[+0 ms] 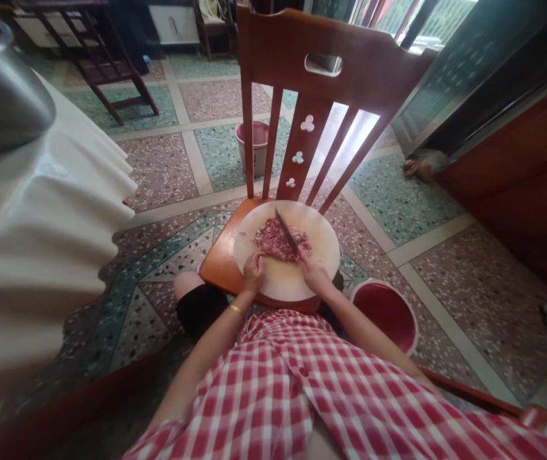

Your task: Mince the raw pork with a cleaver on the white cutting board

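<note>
A round pale cutting board (319, 246) lies on the seat of a wooden chair (335, 83). A heap of pink minced meat (276, 241) sits in the board's middle. My right hand (312, 271) is closed round the handle of a knife (287, 231), whose blade lies across the meat. My left hand (253, 271) rests with curled fingers at the near left edge of the meat, touching it. A gold bangle is on my left wrist.
A red bowl (388, 313) stands on the floor right of the chair. A pink bin (253, 145) is behind the chair. A white cloth-covered table (38, 255) with a metal pot (0, 89) is at left. A wooden cabinet (527, 179) lines the right.
</note>
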Tool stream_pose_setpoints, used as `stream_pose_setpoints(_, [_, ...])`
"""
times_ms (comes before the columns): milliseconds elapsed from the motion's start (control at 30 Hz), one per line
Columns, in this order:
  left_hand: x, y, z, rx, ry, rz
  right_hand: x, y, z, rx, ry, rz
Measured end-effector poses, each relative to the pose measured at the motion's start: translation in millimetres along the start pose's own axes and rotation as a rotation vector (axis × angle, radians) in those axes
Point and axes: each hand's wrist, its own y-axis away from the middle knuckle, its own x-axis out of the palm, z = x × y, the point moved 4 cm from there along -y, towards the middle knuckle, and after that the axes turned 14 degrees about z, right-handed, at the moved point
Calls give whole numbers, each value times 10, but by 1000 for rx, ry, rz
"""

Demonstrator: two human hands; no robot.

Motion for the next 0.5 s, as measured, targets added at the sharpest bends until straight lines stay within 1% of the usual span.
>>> stream_pose_setpoints(33, [1,0,2,0,-1,0,49,-1,-49,35,2,74])
stream_pose_setpoints(67, [2,-1,4,-1,-3,2,45,13,-72,45,0,108])
stream_pose_setpoints(100, [3,-3,7,-1,-4,4,-14,39,-66,34,-2,94])
stream_pose_setpoints(200, [2,-10,8,4,-9,4,-316,132,68,-67,14,-92])
stream_pose_setpoints(233, [0,-11,5,7,-9,1,-382,149,106,-87,21,-159])
stream_pose_setpoints(267, [-3,-11,1,9,-7,0,-402,152,120,-88,30,-209])
stream_pose_setpoints(300, [-6,-10,-4,8,-5,-3,-372,140,108,-71,41,-222])
stream_pose_setpoints(333, [-9,-8,-10,6,-3,-4,-298,115,71,-39,54,-194])
stream_pose_setpoints(433, [-14,-4,-23,3,6,-1,-38,56,-96,74,84,23])
stream_pose_setpoints(467, [-13,-4,-24,2,6,4,-17,63,-128,90,79,68])
stream_pose_setpoints(500, [-11,-5,-23,2,4,9,-50,84,-131,87,66,71])
